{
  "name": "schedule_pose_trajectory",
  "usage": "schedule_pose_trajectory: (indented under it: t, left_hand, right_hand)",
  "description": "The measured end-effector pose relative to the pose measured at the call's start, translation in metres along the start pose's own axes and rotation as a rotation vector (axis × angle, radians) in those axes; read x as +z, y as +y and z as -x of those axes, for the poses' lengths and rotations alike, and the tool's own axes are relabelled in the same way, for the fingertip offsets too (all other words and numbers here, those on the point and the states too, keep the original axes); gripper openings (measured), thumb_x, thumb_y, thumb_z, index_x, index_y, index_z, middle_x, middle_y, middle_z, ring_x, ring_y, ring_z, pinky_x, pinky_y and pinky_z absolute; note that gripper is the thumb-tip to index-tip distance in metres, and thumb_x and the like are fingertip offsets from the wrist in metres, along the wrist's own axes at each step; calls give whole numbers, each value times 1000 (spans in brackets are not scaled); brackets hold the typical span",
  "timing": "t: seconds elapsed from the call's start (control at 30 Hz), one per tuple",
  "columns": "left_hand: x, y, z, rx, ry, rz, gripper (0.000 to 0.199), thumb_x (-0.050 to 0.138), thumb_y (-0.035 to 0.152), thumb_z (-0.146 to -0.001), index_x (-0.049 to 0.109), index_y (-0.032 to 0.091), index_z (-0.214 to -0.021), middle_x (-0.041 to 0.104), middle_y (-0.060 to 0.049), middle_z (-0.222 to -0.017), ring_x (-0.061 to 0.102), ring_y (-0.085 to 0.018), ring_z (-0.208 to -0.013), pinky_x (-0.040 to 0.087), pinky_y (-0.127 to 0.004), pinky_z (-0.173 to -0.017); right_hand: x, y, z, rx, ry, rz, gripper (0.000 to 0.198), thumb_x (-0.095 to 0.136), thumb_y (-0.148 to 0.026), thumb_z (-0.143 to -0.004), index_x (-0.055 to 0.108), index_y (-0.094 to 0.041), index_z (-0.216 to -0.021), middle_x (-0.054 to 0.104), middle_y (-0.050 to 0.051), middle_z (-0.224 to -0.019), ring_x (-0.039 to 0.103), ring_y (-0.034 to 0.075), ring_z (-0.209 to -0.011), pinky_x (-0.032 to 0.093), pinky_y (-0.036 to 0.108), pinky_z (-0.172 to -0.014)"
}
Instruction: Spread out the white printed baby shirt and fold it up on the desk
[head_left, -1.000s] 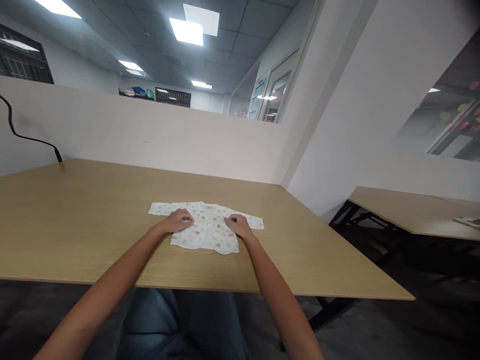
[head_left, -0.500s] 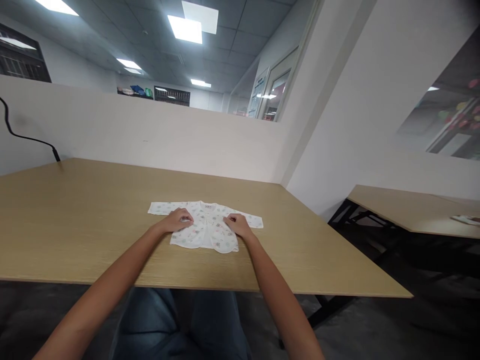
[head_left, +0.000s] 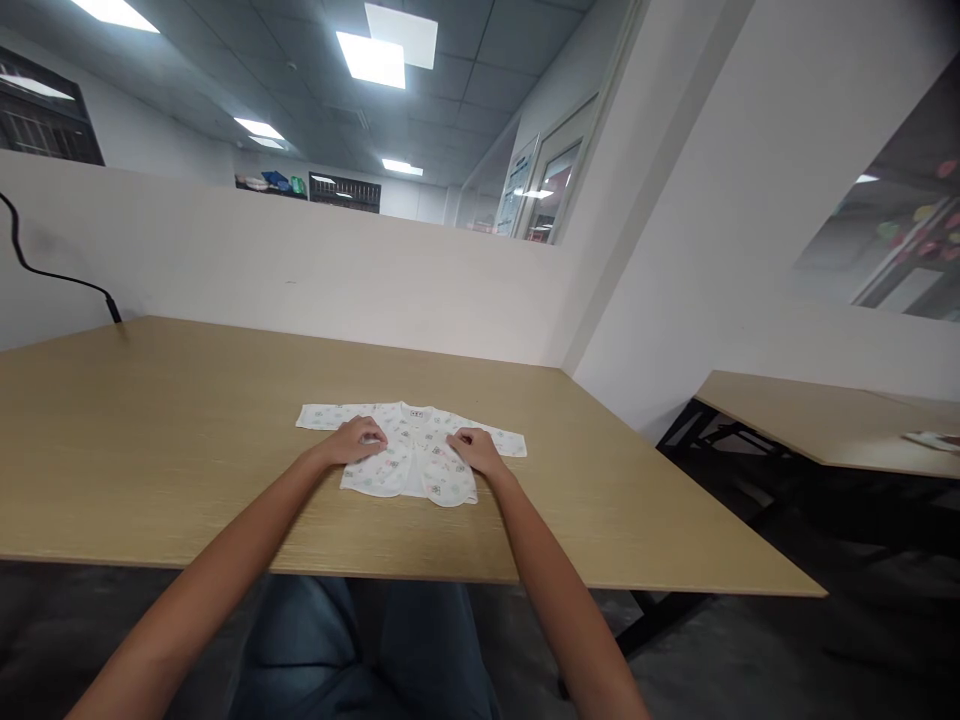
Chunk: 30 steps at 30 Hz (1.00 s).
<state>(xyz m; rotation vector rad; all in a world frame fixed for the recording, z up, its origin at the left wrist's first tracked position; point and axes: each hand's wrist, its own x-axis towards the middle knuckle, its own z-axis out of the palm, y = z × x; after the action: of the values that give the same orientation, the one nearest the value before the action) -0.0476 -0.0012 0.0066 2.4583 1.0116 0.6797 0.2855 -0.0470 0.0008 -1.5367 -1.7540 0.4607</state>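
Observation:
A small white baby shirt (head_left: 448,479) with a tiny scattered print lies spread on the wooden table (head_left: 225,400), its neckline away from me and both sleeves stretched out sideways. Its front is parted down the middle, with the lower edges slightly apart. My left hand (head_left: 354,441) rests on the left front below the sleeve, thumb and fingers curled together at the cloth. On the right front, my right hand (head_left: 478,449) is bent the same way, its fingertips closed at the fabric. Both hands cover part of the side seams.
A low white wall (head_left: 337,270) stands along the table's far edge. At the far left a black cable (head_left: 64,277) runs down to the tabletop. To the right is a second table (head_left: 817,415) with dark legs, and something pale lies on it.

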Motion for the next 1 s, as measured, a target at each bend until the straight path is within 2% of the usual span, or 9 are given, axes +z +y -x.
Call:
schedule_pose_trajectory:
  t: [1.0]
  left_hand:
    - [-1,2,1,-3,5,-1,34,61,51,-89,79,25,-99,70,-7,-105,61,-25,-105,45,-33,-96]
  right_hand:
    - [-3,-5,3,-5,-44,-32,29,58,-42,-78,61,-19,-60,61,-1,-66,52,15,-67,36,26,-64]
